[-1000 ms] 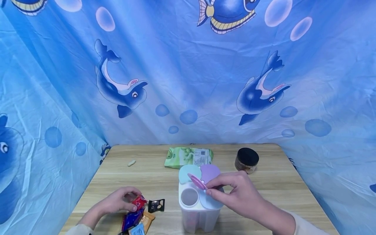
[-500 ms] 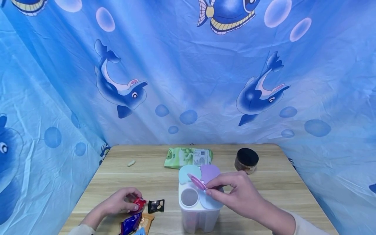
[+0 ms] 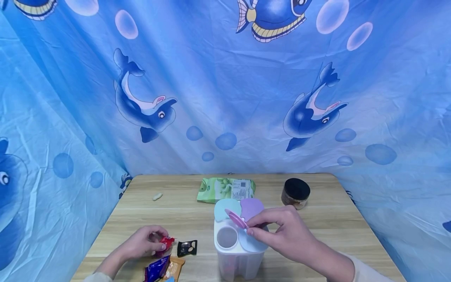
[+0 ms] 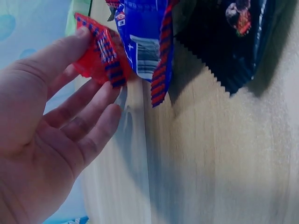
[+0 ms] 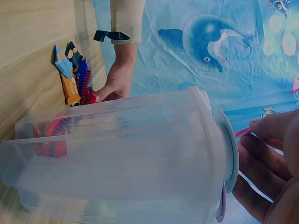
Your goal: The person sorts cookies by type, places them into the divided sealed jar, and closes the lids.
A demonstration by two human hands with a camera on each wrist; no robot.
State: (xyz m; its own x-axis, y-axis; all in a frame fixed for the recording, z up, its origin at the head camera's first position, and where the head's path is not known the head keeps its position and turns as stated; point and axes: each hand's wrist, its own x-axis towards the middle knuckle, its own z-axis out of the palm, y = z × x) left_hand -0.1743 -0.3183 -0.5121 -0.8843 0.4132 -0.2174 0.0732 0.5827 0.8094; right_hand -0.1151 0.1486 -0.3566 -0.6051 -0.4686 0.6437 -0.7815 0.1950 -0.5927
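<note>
Nearest the camera, the left hand (image 3: 142,243) pinches a red candy wrapper (image 3: 165,243) at the wooden table (image 3: 317,231)'s 7 o'clock, fingertips clamped on one corner only; that thin hold could slip and drop it onto the purple packet (image 3: 156,267). At 5 o'clock the right hand (image 3: 282,234) pinches the pink flip lid (image 3: 237,218) of the clear divided canister (image 3: 237,250); a hard tug could tip it. Farther, at 12 o'clock, the green pouch (image 3: 226,188) lies flat.
</note>
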